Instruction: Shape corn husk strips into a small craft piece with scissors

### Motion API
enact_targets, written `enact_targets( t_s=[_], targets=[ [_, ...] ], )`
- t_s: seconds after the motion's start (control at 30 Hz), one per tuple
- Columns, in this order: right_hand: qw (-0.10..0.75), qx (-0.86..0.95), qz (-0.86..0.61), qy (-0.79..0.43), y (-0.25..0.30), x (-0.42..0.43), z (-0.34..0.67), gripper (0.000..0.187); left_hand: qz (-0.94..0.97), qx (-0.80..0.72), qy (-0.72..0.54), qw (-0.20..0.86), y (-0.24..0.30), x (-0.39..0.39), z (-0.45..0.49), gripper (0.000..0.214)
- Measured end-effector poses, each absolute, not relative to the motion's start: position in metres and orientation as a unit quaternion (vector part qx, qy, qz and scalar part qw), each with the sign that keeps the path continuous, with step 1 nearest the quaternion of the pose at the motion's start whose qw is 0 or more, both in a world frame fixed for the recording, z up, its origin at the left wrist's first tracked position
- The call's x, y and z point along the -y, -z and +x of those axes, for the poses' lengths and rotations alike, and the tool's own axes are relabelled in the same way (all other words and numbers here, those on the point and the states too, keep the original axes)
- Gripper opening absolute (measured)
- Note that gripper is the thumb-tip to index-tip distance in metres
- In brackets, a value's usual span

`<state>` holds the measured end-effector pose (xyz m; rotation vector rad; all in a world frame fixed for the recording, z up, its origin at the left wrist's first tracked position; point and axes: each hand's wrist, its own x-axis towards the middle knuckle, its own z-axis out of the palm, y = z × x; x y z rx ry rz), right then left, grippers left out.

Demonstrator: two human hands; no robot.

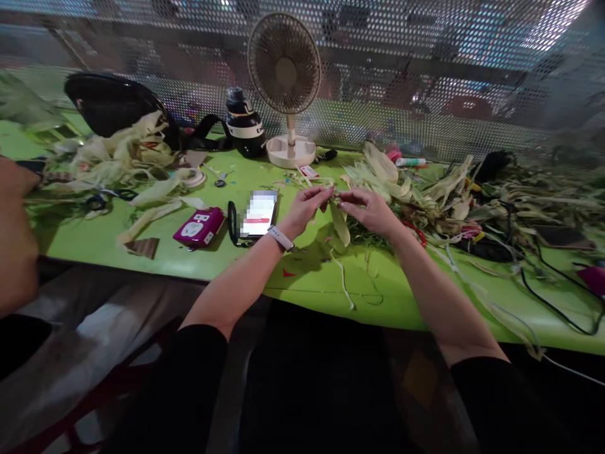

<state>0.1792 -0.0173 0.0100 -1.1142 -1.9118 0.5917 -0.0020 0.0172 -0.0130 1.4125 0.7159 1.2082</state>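
A pale green strip of corn husk hangs down between my hands above the table. My left hand, with a light band on the wrist, pinches its upper end. From the other side, my right hand has its fingertips closed on the same end, close to the left fingertips. What exactly lies between the fingertips is too small to make out. Below the husk, a white string lies on the green table. A heap of loose husks spreads behind and beside my right hand.
Left of my hands lie a lit phone, a magenta packet, scissors and a tape roll. Further back stand a fan and a black bottle. Another person's arm is at far left; cables trail right.
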Motion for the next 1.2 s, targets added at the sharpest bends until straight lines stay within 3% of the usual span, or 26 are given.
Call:
enact_targets(
  t_s=[0.17,0.23,0.33,0.5,0.73,0.87,0.97,1.07,1.2],
  targets=[
    [0.456,0.714,-0.489,-0.208,-0.006,0.016,0.177,0.017,0.611,-0.374,-0.608,0.341,0.010,-0.015,-0.003,0.031],
    [0.473,0.699,-0.501,-0.193,-0.006,0.016,0.177,0.015,0.628,-0.396,-0.592,0.313,0.009,-0.013,-0.003,0.039],
    [0.473,0.706,-0.498,-0.174,-0.005,0.017,0.176,0.013,0.652,-0.389,-0.510,0.405,0.008,-0.010,0.000,0.050],
    [0.397,0.779,-0.467,-0.131,-0.003,0.019,0.177,0.016,0.638,-0.350,-0.464,0.505,0.007,-0.007,0.005,0.035],
    [0.340,0.828,-0.444,-0.037,-0.001,0.013,0.185,0.020,0.551,-0.365,-0.384,0.645,0.004,-0.009,-0.001,0.033],
    [0.315,0.842,-0.439,-0.002,-0.001,0.013,0.185,0.021,0.521,-0.364,-0.391,0.666,0.005,-0.011,-0.003,0.035],
    [0.341,0.817,-0.463,0.037,-0.006,0.021,0.179,0.015,0.514,-0.372,-0.439,0.637,0.008,-0.012,-0.002,0.032],
    [0.379,0.768,-0.516,-0.027,-0.011,0.031,0.166,0.019,0.506,-0.355,-0.493,0.612,0.010,-0.012,0.001,0.028],
    [0.367,0.708,-0.543,-0.263,-0.003,0.035,0.147,0.039,0.456,-0.312,-0.553,0.623,0.013,-0.010,0.006,0.023]
  ],
)
